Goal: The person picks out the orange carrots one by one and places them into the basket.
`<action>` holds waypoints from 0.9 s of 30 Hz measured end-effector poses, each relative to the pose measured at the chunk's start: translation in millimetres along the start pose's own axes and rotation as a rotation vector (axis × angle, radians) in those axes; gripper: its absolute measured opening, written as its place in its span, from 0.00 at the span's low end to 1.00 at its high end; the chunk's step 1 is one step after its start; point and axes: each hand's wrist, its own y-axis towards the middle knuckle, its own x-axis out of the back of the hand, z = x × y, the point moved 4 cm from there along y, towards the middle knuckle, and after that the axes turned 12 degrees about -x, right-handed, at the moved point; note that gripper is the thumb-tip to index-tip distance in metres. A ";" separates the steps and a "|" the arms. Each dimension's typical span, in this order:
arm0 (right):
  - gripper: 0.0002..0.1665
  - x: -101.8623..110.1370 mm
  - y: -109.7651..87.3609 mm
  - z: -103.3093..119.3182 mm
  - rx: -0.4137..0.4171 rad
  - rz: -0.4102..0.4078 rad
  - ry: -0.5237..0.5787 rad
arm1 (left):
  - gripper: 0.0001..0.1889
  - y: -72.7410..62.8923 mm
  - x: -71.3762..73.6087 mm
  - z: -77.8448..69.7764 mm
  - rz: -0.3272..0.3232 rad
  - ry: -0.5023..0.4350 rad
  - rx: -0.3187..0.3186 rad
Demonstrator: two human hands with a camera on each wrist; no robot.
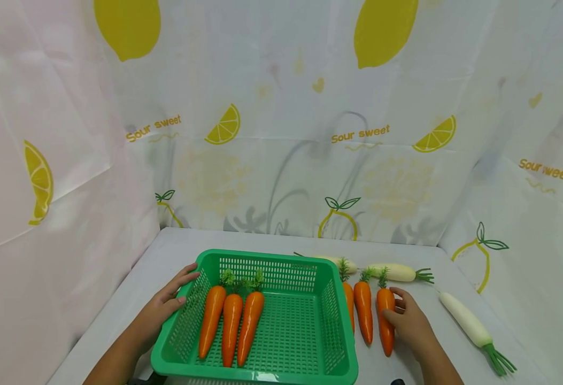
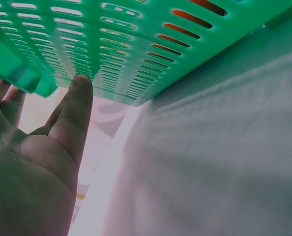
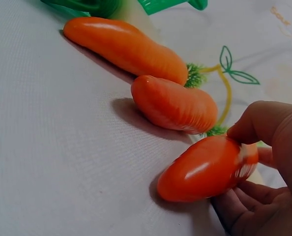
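In the head view, my left hand (image 1: 158,310) rests at the left rim of a green plastic basket (image 1: 262,377), fingers fairly straight. Its thumb (image 2: 77,108) touches the slotted outer wall in the left wrist view. Three orange carrots with green tops, including a middle carrot (image 1: 231,326), lie side by side in the basket's left half. My right hand (image 1: 411,323) grips the rightmost carrot (image 3: 205,169) outside, thumb on one side and fingers on the other, low over the table. Beside it lie a second carrot (image 3: 178,105) and a third carrot (image 3: 126,46), closest to the basket.
Behind the loose carrots lie two white radishes, one radish (image 1: 392,271) with its green stems to the right. Another white radish (image 1: 466,319) lies at the far right. A white cloth covers the table (image 1: 185,240); lemon-printed curtains (image 1: 281,176) enclose the back and sides.
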 end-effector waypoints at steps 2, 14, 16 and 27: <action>0.45 0.0 0.6 -0.3 -0.005 0.002 0.013 | 0.26 -0.6 0.2 -0.1 0.000 0.010 0.004; 0.45 -0.2 -1.8 -0.4 -0.015 0.019 0.082 | 0.26 -0.8 0.2 0.8 -0.002 0.016 0.007; 0.45 -0.2 -1.9 -0.5 -0.013 0.017 0.082 | 0.26 -0.6 0.2 1.8 0.000 0.014 0.007; 0.45 -0.8 -5.5 4.1 0.006 0.017 0.109 | 0.26 -1.2 0.9 1.8 -0.002 -0.004 -0.004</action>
